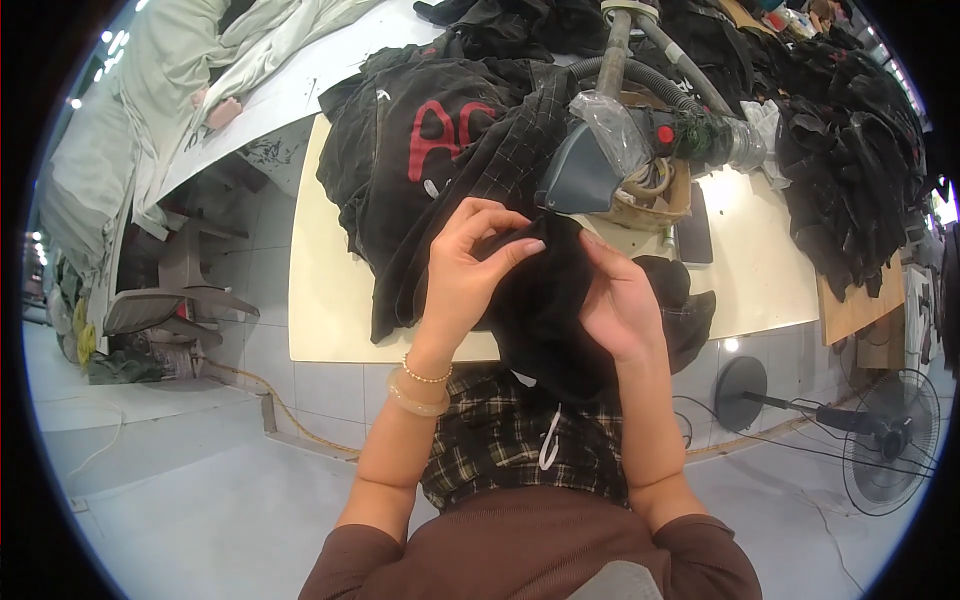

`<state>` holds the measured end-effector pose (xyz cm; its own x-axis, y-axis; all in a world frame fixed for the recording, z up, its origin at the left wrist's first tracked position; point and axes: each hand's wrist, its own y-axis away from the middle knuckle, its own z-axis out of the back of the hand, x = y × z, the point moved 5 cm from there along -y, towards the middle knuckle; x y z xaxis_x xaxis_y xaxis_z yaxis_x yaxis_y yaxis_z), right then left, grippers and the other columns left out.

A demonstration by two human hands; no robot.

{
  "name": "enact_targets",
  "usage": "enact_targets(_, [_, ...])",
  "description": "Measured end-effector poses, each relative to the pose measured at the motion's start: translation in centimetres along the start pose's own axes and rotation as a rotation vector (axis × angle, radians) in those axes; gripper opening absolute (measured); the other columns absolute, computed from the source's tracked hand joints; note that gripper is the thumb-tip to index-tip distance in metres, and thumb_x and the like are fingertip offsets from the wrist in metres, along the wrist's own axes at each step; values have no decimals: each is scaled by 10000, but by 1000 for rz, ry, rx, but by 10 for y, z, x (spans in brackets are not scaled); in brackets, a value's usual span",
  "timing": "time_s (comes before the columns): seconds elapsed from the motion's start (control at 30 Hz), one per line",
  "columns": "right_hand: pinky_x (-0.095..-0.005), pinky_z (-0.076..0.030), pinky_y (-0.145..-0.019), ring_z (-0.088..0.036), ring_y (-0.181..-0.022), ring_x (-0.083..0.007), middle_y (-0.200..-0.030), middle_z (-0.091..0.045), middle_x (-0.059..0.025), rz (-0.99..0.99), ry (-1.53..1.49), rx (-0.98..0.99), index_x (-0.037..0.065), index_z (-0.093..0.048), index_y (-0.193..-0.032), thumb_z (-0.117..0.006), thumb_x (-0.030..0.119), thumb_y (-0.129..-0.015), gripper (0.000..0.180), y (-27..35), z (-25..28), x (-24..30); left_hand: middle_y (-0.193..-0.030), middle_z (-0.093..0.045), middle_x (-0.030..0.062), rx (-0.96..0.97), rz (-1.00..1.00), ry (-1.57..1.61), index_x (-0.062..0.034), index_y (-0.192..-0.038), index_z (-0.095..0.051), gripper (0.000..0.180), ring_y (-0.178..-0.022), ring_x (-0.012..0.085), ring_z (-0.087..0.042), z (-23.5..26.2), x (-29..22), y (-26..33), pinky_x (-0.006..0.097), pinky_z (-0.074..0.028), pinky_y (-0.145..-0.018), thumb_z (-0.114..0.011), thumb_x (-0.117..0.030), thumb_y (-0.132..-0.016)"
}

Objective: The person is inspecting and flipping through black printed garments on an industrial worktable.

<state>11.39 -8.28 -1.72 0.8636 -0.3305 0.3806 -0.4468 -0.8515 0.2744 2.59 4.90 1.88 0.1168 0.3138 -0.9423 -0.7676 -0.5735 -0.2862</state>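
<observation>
Both of my hands are at the near edge of the pale table (325,320), with a black cloth garment (545,320) between them. My left hand (475,245), with bracelets on its wrist, pinches an upper edge of the cloth between thumb and fingertips. On the other side my right hand (622,300) grips the same garment, its fingers partly hidden behind the fabric. The cloth hangs down over my lap. Just beyond my fingertips is the dark grey wedge-shaped head of a machine (582,170), partly wrapped in clear plastic.
Black garments (375,150) with red lettering lie piled at the left. More dark clothes (850,170) hang over the table's right side. A ribbed hose (660,80), a box (655,205) and a dark flat object (693,235) surround the machine. A fan (890,440) stands right.
</observation>
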Motion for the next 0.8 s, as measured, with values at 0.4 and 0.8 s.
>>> enact_targets(0.4, [-335,-477,-959,-612,-1042,-179,-1132,-638,-86,32,-67,-45,-5,-578,-1150,-478,107,-981,226,9,-8,-2,-794,-601,14,-128,-2,45,52,-814,-633,120,-737,71,-534,-3,-7,-1,203,-423,-691,-734,-4,-780])
enact_targets(0.8, [-336,-460,-984,-601,-1078,-187,-1168,-628,-98,100,-12,-17,-22,-566,-1182,-450,112,-989,262,9,-5,1,-790,-569,-14,-205,-60,79,17,-807,-620,128,-739,57,-516,-3,-6,-2,194,-405,-669,-730,48,-749])
